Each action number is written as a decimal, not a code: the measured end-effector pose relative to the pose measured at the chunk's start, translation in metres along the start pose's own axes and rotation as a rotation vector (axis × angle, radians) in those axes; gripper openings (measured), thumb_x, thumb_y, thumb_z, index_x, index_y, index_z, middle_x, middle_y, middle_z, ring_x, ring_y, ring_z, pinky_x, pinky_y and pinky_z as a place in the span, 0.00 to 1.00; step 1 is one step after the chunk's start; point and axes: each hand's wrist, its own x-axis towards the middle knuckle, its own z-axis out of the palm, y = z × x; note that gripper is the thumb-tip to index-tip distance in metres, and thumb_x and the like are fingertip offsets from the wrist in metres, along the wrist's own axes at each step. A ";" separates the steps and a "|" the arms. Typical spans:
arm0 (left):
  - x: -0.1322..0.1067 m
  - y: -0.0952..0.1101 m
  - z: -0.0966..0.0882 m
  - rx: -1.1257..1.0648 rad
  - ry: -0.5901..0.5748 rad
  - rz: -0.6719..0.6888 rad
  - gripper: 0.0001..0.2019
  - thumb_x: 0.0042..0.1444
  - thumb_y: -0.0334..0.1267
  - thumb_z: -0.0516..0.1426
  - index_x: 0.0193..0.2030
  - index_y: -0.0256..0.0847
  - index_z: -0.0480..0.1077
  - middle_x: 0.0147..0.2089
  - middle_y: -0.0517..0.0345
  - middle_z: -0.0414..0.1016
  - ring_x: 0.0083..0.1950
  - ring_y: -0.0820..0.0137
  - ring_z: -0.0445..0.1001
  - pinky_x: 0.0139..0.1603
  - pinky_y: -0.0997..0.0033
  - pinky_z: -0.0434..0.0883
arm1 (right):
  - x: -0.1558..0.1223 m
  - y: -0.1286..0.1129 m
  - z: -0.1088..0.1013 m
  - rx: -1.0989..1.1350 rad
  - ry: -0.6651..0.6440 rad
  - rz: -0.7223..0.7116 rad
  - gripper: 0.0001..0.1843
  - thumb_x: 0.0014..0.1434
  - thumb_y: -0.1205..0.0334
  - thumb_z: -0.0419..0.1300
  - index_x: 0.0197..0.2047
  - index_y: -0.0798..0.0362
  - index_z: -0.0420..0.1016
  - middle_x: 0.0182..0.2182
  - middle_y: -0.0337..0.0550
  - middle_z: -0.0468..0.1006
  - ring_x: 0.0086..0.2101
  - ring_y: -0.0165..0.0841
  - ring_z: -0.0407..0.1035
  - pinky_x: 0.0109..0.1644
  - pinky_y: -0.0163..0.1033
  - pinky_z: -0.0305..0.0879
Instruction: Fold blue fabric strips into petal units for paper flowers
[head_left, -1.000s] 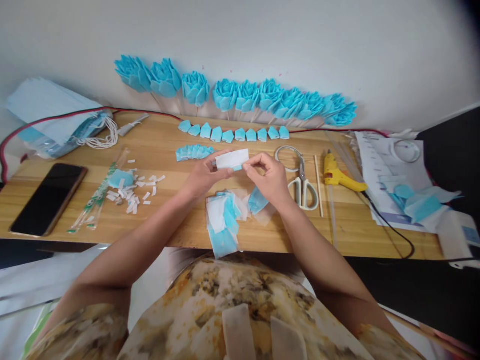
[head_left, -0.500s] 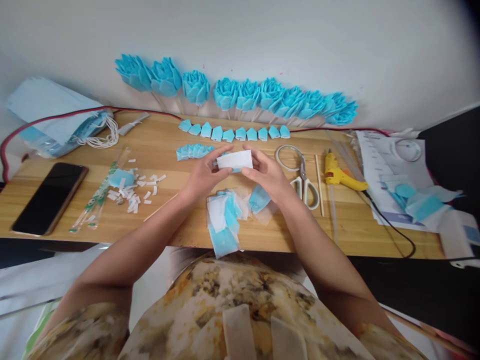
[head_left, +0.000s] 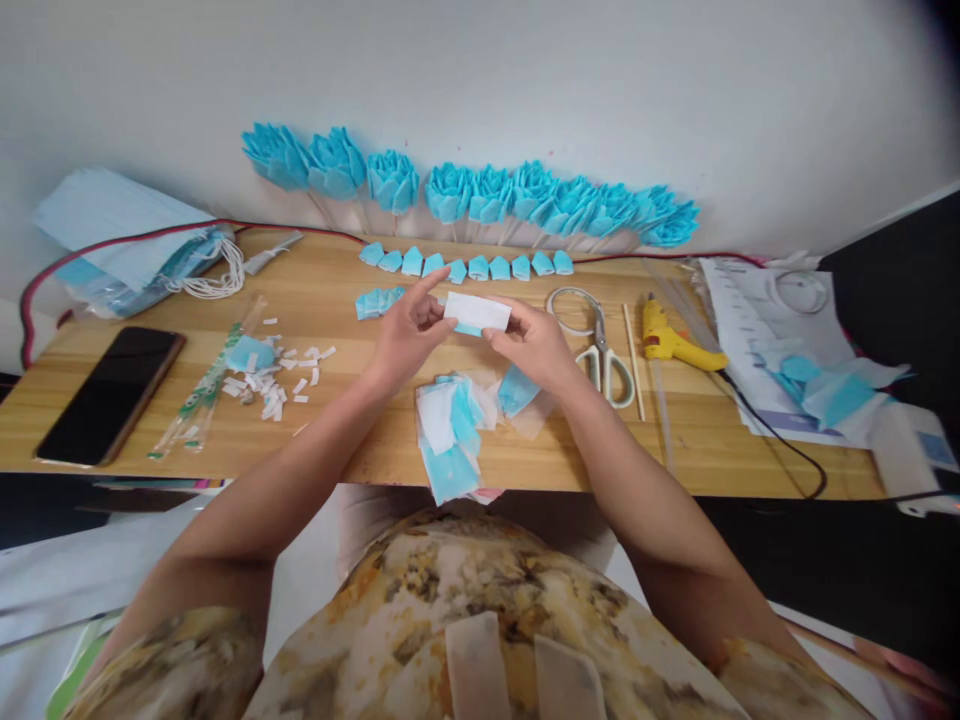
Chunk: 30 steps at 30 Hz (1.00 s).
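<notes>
Between my left hand [head_left: 411,338] and my right hand [head_left: 536,345] sits a small strip [head_left: 478,309], white on the face toward me, with a band of blue along its near edge. My right hand clamps the strip's right end, thumb in front and fingers mostly hidden behind. At its left end my left thumb rests on the near corner while the index finger points up and away; whether the curled fingers behind press back against that thumb, I cannot tell.

To handle this well, I'd judge the right pinch should stay light but firm, so the thin layers don't slip or crease askew. The blue band looks like my best guide: an even width along it would mean the edges run parallel. A thumb drawn along the edge would probably sharpen it better than squeezing.

Elbow room matters too: loose cut pieces [head_left: 450,440] lie nearer me than both hands, scissors [head_left: 601,335] just right of my right hand, and a row of folded petals [head_left: 478,267] beyond my fingertips.
</notes>
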 end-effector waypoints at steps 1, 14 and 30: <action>0.000 -0.002 -0.001 0.025 0.001 0.019 0.30 0.54 0.29 0.63 0.65 0.46 0.69 0.31 0.62 0.73 0.30 0.76 0.67 0.31 0.75 0.65 | 0.000 0.000 0.000 -0.035 0.007 -0.016 0.26 0.55 0.61 0.61 0.57 0.53 0.78 0.46 0.44 0.85 0.41 0.38 0.78 0.48 0.46 0.74; -0.019 0.084 -0.017 0.739 0.096 0.629 0.20 0.66 0.40 0.57 0.64 0.51 0.68 0.53 0.51 0.78 0.57 0.58 0.75 0.61 0.52 0.70 | 0.009 0.011 -0.007 -0.237 0.205 -0.178 0.19 0.58 0.63 0.58 0.51 0.51 0.81 0.42 0.43 0.83 0.35 0.35 0.73 0.43 0.43 0.72; -0.180 0.050 0.005 -0.031 -0.957 -0.327 0.23 0.71 0.50 0.49 0.67 0.50 0.69 0.68 0.51 0.72 0.69 0.59 0.69 0.70 0.58 0.65 | 0.007 0.007 -0.005 -0.331 0.217 -0.234 0.21 0.59 0.65 0.56 0.53 0.50 0.81 0.47 0.45 0.84 0.43 0.39 0.76 0.49 0.44 0.73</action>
